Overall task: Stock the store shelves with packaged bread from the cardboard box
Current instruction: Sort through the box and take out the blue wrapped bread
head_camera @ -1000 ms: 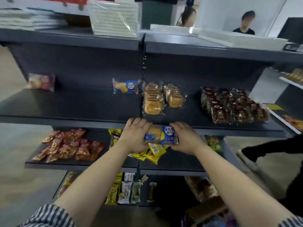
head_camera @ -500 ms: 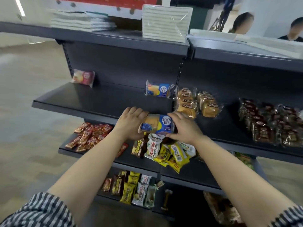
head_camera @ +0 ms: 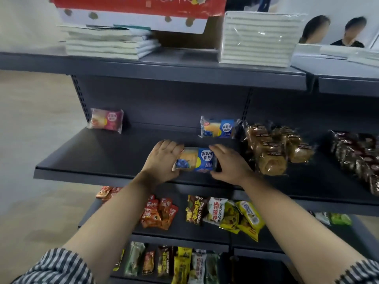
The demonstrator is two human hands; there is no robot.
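The person holds one blue bread pack (head_camera: 196, 159) with both hands, low over the front part of the middle shelf (head_camera: 98, 160). The left hand (head_camera: 162, 158) curls its fingers round the left end and the right hand (head_camera: 229, 165) grips the right end, so neither hand is free. It cannot be told whether the pack already rests on the shelf or is just above it.

The grip at the two ends probably has a reason: the soft bread in the middle is not squeezed, and the pack can be set down straight. Its label faces up and outward, likely so that a customer can read it.

Directly behind, against the back wall, stands a second blue pack (head_camera: 218, 130) of the same kind. This suggests that the person is building a row of one product from back to front. Wrapped buns (head_camera: 272, 150) lie just to the right, and a pink pack (head_camera: 106, 120) stands well apart at the far left.

The cardboard box is not in view. This looks like the placing step. Only a few bread packs are on this shelf, so the task seems far from its end.
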